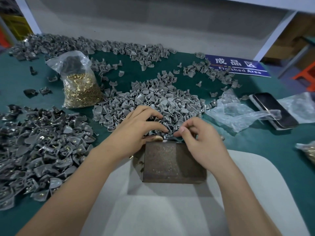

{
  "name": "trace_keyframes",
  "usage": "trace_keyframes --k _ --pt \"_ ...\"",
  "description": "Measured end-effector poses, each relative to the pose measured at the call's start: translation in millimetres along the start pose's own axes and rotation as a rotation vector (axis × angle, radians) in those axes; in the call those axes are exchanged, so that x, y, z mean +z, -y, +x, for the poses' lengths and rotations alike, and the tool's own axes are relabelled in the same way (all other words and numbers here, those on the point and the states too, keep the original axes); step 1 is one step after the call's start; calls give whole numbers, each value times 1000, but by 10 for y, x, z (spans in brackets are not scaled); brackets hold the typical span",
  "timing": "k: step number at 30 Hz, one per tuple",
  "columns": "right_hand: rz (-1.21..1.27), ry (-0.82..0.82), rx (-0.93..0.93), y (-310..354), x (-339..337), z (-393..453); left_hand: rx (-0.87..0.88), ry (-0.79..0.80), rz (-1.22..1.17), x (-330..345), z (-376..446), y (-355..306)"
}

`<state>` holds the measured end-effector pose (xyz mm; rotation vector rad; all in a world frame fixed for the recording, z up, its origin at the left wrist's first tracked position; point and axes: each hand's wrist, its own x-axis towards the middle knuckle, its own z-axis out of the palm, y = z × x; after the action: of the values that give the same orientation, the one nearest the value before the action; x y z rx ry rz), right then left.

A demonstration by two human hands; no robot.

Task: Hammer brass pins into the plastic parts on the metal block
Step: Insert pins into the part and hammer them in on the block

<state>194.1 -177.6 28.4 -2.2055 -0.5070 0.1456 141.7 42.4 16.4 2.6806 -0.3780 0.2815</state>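
Two hands meet at the far edge of the metal block (172, 160), which sits on a pale grey mat (170, 210) close to me. From the head camera I see the left hand (136, 130) with fingers curled into the near edge of the heap of grey plastic parts (153, 101); what it grasps is hidden under the fingers. The right hand (199, 137) pinches something small between thumb and forefinger, too tiny for me to name. A clear bag of brass pins (80, 89) stands well to the left. A phone (272, 110) lies half under crumpled plastic wrap (230, 113) on the right
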Motion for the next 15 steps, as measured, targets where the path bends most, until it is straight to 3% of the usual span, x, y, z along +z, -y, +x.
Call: trace_keyframes --k 15 --pt "95 25 -22 33 103 -11 53 -59 8 35 79 7"
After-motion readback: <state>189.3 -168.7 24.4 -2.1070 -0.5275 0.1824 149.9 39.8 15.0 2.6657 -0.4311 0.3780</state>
